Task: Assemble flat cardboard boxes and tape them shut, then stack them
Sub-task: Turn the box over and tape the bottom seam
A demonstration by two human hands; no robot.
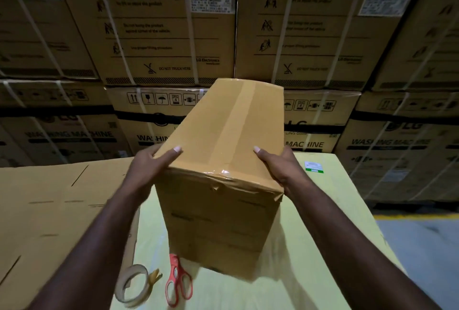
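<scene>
A tall brown cardboard box, taped shut along its top seam, is held up above the pale yellow table. My left hand grips its near left top edge, thumb lying on the top face. My right hand grips the near right top edge the same way. The tape at the near edge is wrinkled. Flat cardboard sheets lie at the left of the table.
A roll of tape and red-handled scissors lie near the table's front edge, under the box. A small green and white label lies at the right. Strapped washing machine cartons form a wall behind. Grey floor shows at right.
</scene>
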